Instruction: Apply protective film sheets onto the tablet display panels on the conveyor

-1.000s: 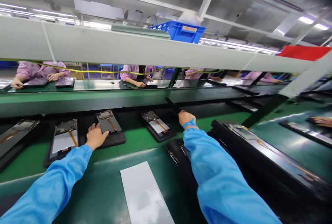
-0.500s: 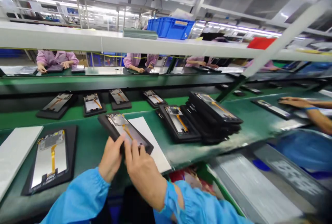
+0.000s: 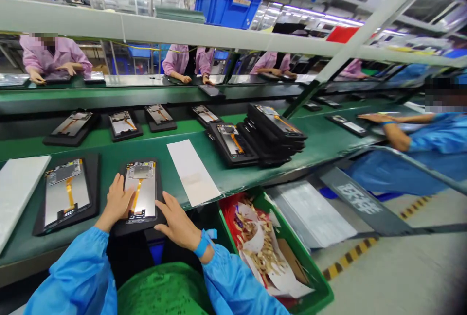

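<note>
An opened tablet (image 3: 148, 188) with a circuit board and an orange ribbon cable rests on a dark foam pad (image 3: 140, 227) at the bench's front edge. Along its left edge lies my left hand (image 3: 117, 203), open, its fingertips reaching over the side of the tablet. My right hand (image 3: 178, 220) is open at the right edge, fingers spread and touching the pad. A second opened tablet (image 3: 78, 193) lies on its own pad to the left. Right of my hands is a white sheet (image 3: 192, 171).
A stack of tablets on black pads (image 3: 273, 135) stands to the right. Several more line the green conveyor (image 3: 95, 135). A green bin (image 3: 314, 286) of scraps sits below the bench. A white slab (image 3: 22, 188) lies at far left. A co-worker's hand (image 3: 375, 118) is at right.
The tablet and pad, held tilted over the white sheet before, now lie flat on the bench further left. Both hands have loosened around it. The view has shifted down and right.
</note>
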`<state>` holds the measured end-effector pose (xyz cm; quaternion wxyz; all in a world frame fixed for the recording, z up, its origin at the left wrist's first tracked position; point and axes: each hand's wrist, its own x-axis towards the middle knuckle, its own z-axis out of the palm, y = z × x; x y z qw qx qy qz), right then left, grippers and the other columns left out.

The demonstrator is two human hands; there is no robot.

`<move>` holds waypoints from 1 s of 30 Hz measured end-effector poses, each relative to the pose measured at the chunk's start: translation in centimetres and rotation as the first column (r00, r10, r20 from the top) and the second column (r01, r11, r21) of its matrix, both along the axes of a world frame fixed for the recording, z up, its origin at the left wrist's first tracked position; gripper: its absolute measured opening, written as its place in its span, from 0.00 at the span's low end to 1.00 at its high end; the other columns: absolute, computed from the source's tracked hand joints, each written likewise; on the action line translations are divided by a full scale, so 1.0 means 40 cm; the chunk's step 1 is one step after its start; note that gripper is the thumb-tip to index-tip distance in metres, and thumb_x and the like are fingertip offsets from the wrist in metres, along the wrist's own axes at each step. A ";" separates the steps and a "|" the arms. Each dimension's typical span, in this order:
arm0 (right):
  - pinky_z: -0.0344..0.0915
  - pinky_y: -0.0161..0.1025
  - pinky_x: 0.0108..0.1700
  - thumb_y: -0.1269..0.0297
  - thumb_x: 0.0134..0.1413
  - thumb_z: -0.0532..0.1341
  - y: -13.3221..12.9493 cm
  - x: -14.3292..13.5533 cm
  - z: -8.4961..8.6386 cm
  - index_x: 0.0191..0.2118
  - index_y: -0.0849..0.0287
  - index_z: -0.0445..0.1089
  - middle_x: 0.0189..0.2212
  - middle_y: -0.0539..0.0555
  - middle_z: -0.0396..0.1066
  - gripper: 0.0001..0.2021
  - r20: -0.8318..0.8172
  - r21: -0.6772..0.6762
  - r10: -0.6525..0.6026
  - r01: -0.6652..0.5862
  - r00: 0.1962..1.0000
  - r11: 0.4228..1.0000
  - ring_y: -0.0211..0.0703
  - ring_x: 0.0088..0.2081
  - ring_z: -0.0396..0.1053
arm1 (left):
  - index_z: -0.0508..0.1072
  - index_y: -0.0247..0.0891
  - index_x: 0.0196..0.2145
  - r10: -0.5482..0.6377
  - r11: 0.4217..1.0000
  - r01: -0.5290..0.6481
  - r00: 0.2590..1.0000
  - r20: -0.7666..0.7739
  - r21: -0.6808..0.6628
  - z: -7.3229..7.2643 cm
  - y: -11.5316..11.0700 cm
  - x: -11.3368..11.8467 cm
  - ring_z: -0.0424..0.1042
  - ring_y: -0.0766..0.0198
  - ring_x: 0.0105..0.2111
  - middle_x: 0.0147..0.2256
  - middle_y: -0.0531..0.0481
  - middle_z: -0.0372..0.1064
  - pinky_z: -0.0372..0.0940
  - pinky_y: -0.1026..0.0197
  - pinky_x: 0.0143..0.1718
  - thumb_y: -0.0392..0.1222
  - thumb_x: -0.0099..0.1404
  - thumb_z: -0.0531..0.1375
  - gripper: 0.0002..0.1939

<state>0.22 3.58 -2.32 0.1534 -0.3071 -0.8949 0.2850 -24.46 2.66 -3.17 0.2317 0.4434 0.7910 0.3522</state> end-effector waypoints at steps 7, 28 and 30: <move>0.64 0.46 0.60 0.65 0.68 0.57 0.183 0.127 0.045 0.54 0.58 0.70 0.52 0.59 0.72 0.13 -0.075 0.073 -0.257 0.263 0.963 0.962 0.47 0.55 0.69 | 0.53 0.28 0.67 -0.090 0.988 0.137 0.889 -0.448 0.075 0.028 -0.028 0.024 0.50 0.40 0.68 0.68 0.28 0.49 0.52 0.37 0.65 0.53 0.71 0.49 0.35; 0.66 0.43 0.53 0.79 0.55 0.59 0.371 0.221 -0.047 0.42 0.60 0.71 0.42 0.56 0.66 0.11 0.055 0.035 -0.560 0.559 0.827 0.828 0.45 0.45 0.67 | 0.64 0.34 0.62 -0.681 0.638 0.756 0.466 -0.565 -0.147 -0.009 0.117 0.392 0.51 0.44 0.68 0.67 0.34 0.55 0.50 0.35 0.66 0.36 0.67 0.54 0.25; 0.65 0.45 0.56 0.79 0.55 0.58 0.356 0.220 -0.047 0.45 0.60 0.71 0.46 0.58 0.66 0.13 0.013 0.036 -0.558 0.558 0.830 0.829 0.46 0.48 0.67 | 0.64 0.36 0.62 -0.673 0.645 0.752 0.476 -0.566 -0.134 -0.009 0.117 0.394 0.51 0.45 0.68 0.67 0.35 0.56 0.50 0.35 0.66 0.35 0.67 0.54 0.26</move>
